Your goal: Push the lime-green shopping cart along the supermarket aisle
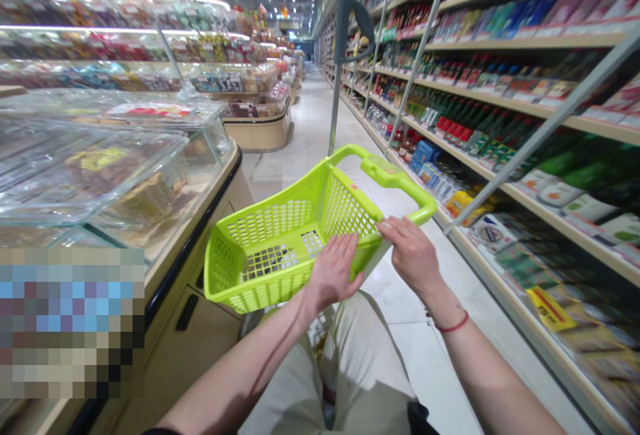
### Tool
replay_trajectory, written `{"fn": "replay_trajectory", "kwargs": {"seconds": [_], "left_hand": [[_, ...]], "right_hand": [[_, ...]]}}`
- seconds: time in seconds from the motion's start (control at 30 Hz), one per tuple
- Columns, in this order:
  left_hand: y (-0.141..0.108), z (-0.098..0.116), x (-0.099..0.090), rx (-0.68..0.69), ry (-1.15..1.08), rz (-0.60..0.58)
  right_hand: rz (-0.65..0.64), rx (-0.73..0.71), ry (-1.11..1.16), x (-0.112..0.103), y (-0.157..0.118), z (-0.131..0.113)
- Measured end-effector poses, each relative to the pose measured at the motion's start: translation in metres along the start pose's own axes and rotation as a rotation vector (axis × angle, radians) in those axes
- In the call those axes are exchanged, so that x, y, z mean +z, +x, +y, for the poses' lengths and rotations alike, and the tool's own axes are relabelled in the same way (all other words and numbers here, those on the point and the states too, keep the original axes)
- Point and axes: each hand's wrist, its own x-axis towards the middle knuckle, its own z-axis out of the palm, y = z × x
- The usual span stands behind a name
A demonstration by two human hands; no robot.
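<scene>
A lime-green plastic shopping basket (pixel 273 218) with perforated sides sits in front of me, turned at an angle, with nothing visible inside. My left hand (pixel 336 265) lies over its near rim, fingers on the inner side and thumb on the outside. My right hand (pixel 411 252) is at the right end of the basket, fingertips bent onto the rim close to the base of the thick looped handle (pixel 425 205). What supports the basket from below is mostly hidden.
Glass-covered food bins (pixel 125 175) stand close on my left. On the right, tall shelves (pixel 500 105) hold bottles and packets, with slanted metal poles in front. A grey pole with a loop grip (pixel 343 42) rises beyond the basket. Pale tiled floor (pixel 315 105) runs ahead.
</scene>
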Motion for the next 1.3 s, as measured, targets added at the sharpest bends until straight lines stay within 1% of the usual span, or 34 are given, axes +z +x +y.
{"fn": "replay_trajectory", "kwargs": {"seconds": [0.07, 0.1, 0.2, 0.27, 0.37, 0.5, 0.7, 0.8, 0.87, 0.97, 1.1, 1.17, 1.23, 1.3], "left_hand": [[0.000, -0.004, -0.001, 0.012, -0.038, -0.006], [-0.001, -0.006, -0.002, 0.020, -0.051, -0.003], [-0.004, -0.010, -0.003, 0.043, -0.069, 0.019], [-0.006, -0.011, -0.002, 0.058, -0.075, 0.033], [-0.007, -0.012, -0.002, 0.067, -0.083, 0.050], [-0.007, -0.013, -0.002, 0.075, -0.089, 0.067], [-0.004, -0.012, -0.003, 0.089, -0.112, 0.087], [-0.005, -0.012, -0.003, 0.090, -0.110, 0.098], [-0.006, -0.011, -0.004, 0.084, -0.105, 0.096], [-0.007, -0.012, -0.004, 0.072, -0.108, 0.095], [-0.008, -0.013, -0.004, 0.071, -0.116, 0.093], [-0.008, -0.014, -0.004, 0.066, -0.115, 0.082], [-0.008, -0.014, -0.004, 0.061, -0.112, 0.079], [-0.009, -0.013, -0.004, 0.064, -0.102, 0.085]], "right_hand": [[0.081, 0.055, -0.110, -0.007, 0.004, 0.021], [0.099, 0.082, -0.162, -0.009, 0.006, 0.032], [0.060, 0.140, -0.262, -0.009, 0.013, 0.058], [0.015, 0.151, -0.278, -0.007, 0.015, 0.066], [0.003, 0.132, -0.253, -0.004, 0.013, 0.062], [0.024, 0.084, -0.161, -0.003, 0.007, 0.042], [-0.076, -0.076, -0.123, 0.005, 0.001, 0.007], [-0.124, -0.111, -0.124, 0.006, -0.002, -0.001], [-0.121, -0.123, -0.122, 0.005, -0.004, 0.001], [-0.088, -0.109, -0.136, 0.001, -0.006, 0.015], [-0.057, 0.007, -0.196, -0.006, 0.000, 0.048], [-0.050, 0.058, -0.220, -0.008, 0.004, 0.061], [-0.039, 0.101, -0.233, -0.008, 0.007, 0.065], [-0.023, 0.137, -0.244, -0.005, 0.008, 0.058]]}}
